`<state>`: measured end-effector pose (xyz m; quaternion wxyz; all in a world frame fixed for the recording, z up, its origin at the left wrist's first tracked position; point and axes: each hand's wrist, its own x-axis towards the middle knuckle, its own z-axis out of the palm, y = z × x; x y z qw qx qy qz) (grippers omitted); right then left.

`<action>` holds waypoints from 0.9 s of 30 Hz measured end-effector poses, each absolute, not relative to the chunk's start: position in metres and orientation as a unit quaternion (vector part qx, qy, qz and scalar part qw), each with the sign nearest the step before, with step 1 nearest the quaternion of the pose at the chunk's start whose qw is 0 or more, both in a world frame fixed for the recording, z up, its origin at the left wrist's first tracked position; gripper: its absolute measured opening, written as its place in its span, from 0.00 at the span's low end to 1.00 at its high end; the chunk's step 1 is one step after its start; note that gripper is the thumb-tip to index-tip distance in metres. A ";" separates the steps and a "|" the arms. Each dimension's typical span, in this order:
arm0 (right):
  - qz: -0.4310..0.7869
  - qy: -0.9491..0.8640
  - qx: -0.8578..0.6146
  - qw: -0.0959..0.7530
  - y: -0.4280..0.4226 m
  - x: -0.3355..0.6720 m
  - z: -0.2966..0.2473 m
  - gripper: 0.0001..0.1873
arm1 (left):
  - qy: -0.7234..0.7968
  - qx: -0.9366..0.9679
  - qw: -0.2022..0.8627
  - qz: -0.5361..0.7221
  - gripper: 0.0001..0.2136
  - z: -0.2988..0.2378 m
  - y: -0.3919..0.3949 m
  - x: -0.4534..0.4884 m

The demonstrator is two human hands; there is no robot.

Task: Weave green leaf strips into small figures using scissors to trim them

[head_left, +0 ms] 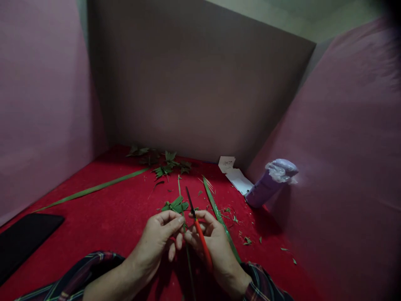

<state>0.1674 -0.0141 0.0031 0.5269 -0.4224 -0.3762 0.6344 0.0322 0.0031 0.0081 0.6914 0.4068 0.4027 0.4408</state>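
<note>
A thin green leaf strip (189, 267) runs lengthwise between my hands, its lower end hanging towards me. My left hand (158, 234) pinches it between thumb and index finger. My right hand (216, 240) is closed around scissors with an orange-red handle (203, 244); their dark blades (190, 200) point away from me and look closed. The right thumb and fingertips are close beside the strip; whether they grip it too I cannot tell. Just beyond my fingers is a bunch of folded green leaf pieces (175, 205), partly overlapped by the strip.
Leafy sprigs (167, 167) lie at the back of the red cloth (103, 225). Long green blades (97, 190) lie at left and right. Clippings (247, 241) are scattered right, near white papers (239, 180) and a purple bottle (265, 188) leaning there. A black flat object (26, 238) is at left.
</note>
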 end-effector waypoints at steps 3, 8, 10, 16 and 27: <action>0.667 -0.349 -0.402 0.522 -0.016 0.168 0.007 0.28 | 0.395 0.404 0.698 0.441 0.11 0.011 0.002 0.032; 0.663 -0.337 -0.413 0.525 -0.018 0.170 0.010 0.29 | 0.388 0.397 0.706 0.440 0.12 0.017 0.000 0.032; 0.657 -0.343 -0.419 0.524 -0.018 0.171 0.009 0.28 | 0.384 0.396 0.707 0.443 0.12 0.016 0.000 0.032; 0.636 -0.362 -0.438 0.521 -0.018 0.172 0.002 0.27 | 0.381 0.401 0.699 0.453 0.09 0.011 0.001 0.031; 0.592 -0.434 -0.439 0.518 -0.018 0.176 0.000 0.24 | 0.403 0.419 0.684 0.441 0.08 0.015 0.002 0.030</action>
